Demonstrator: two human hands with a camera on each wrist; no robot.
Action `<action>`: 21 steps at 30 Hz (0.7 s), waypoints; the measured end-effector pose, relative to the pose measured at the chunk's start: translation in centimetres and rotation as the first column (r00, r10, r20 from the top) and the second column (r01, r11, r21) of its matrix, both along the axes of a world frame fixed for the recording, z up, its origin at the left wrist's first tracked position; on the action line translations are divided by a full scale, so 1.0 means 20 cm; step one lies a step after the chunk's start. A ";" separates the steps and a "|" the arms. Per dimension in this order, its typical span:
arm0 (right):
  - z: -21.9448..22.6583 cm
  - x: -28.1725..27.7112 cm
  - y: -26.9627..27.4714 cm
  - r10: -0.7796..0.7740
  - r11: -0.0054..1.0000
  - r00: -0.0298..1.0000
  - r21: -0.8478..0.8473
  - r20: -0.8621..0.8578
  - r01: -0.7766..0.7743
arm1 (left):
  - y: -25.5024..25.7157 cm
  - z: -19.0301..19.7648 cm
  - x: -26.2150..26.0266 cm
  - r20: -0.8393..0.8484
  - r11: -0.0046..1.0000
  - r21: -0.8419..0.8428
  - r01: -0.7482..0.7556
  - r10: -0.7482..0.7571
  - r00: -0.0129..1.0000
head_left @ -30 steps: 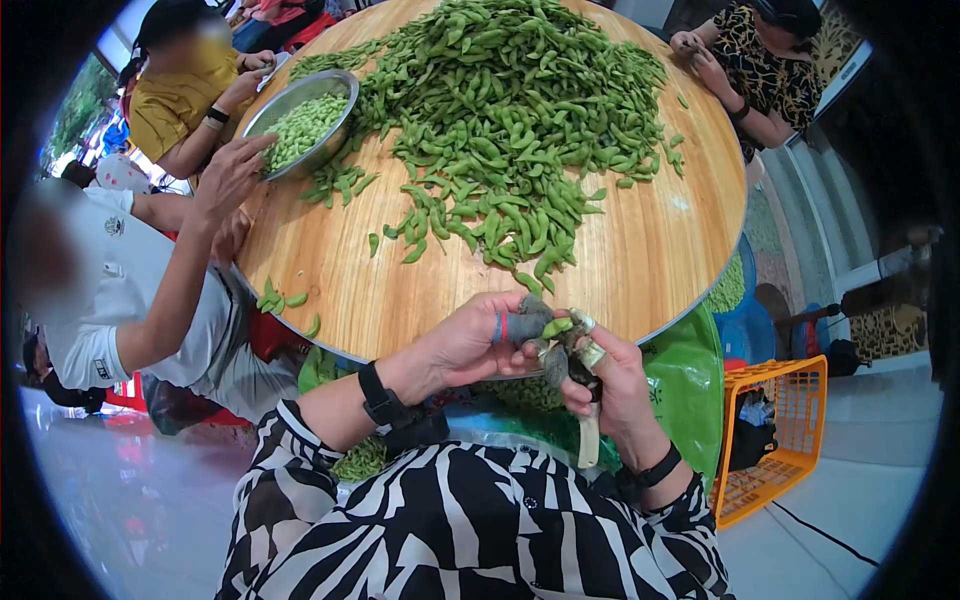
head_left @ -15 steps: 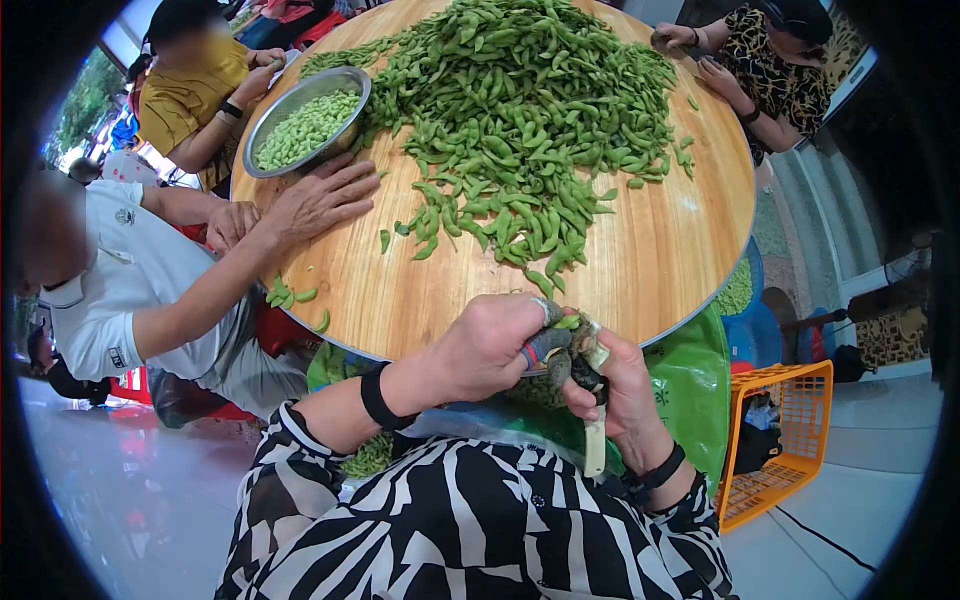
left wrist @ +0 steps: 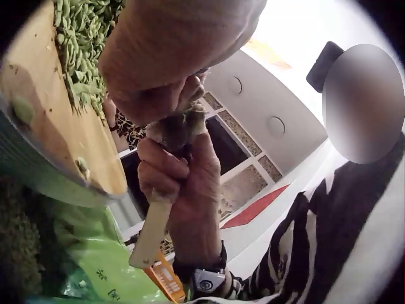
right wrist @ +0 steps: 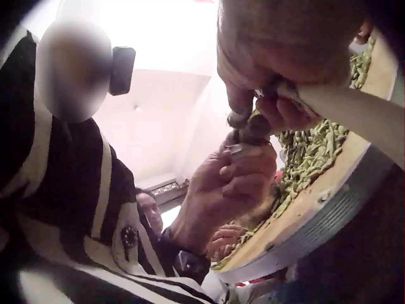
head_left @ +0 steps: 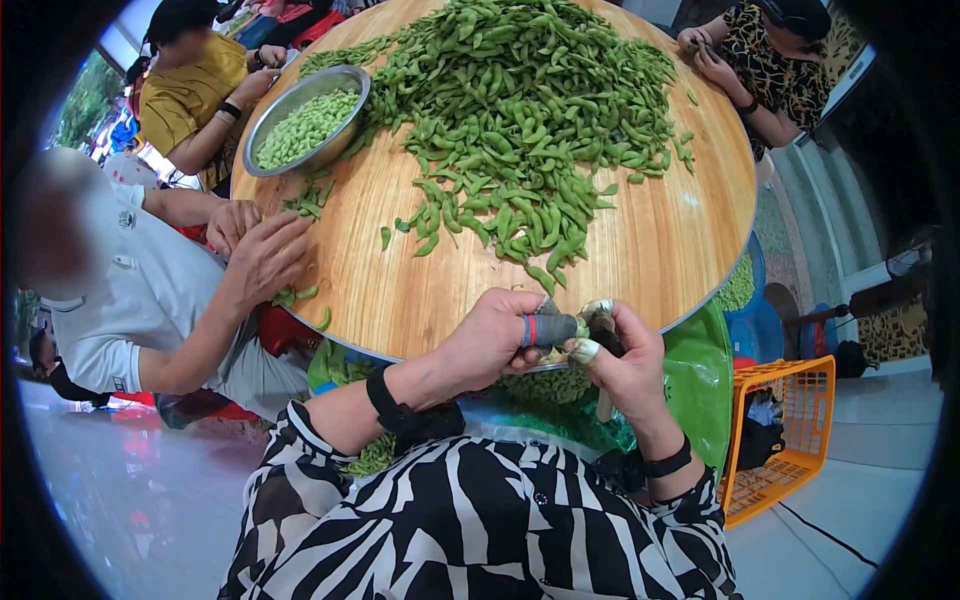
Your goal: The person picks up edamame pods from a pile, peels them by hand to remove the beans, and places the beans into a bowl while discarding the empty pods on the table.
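Note:
Close to the near table edge, my left hand (head_left: 492, 335) pinches a green pod (head_left: 583, 327), mostly hidden by the fingers. A grey wrap with a red band covers one finger. My right hand (head_left: 630, 362) faces it, pale tape on the thumb and a fingertip. It grips a tool whose pale handle (head_left: 604, 406) points down; in the left wrist view this handle (left wrist: 152, 234) sticks out below the right hand (left wrist: 183, 180). In the right wrist view, the left hand (right wrist: 231, 180) meets the right fingers; the tool's working end is hidden.
A large pod heap (head_left: 520, 100) covers the round wooden table (head_left: 660, 270). A metal bowl (head_left: 350, 78) of shelled beans stands at the left. Three people sit around the table. An orange crate (head_left: 778, 440) and green bag (head_left: 693, 375) are at the right.
My right thumb and fingertip have spread wider around the pod, and the handle shows less. The hand of the person at left has moved from beside the bowl toward the table edge.

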State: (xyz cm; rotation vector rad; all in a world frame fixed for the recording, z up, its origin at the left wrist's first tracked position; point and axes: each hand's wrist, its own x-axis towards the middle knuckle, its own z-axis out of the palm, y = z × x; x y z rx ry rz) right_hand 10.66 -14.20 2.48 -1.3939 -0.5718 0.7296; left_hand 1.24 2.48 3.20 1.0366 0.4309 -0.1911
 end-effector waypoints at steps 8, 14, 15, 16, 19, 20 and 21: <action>0.00 0.02 0.00 0.154 0.974 0.837 -0.222 0.526 -0.040 | -0.06 -0.06 -0.03 0.084 0.956 0.293 -0.030 0.005 0.996; -0.01 0.01 -0.02 0.101 0.981 0.901 -0.190 0.421 -0.021 | -0.03 -0.06 -0.10 0.130 0.860 0.510 0.026 -0.107 0.986; -0.01 0.01 -0.03 0.085 0.981 0.958 -0.192 0.275 -0.032 | -0.02 -0.05 -0.11 0.125 0.841 0.540 0.023 -0.107 0.986; -0.02 0.02 -0.04 0.085 0.981 0.958 -0.192 0.274 -0.032 | 0.01 -0.07 -0.13 0.125 0.841 0.540 0.023 -0.107 0.986; -0.10 0.05 -0.05 0.205 0.964 0.729 -0.264 0.653 -0.034 | 0.08 -0.11 -0.19 0.182 0.845 0.519 -0.131 0.041 0.983; -0.12 0.04 -0.05 0.204 0.964 0.731 -0.265 0.651 -0.034 | 0.08 -0.11 -0.21 0.179 0.845 0.519 -0.128 0.039 0.983; -0.13 0.03 -0.03 0.210 0.966 0.648 -0.259 0.732 -0.020 | 0.07 -0.11 -0.22 0.134 0.774 0.629 -0.064 -0.028 0.991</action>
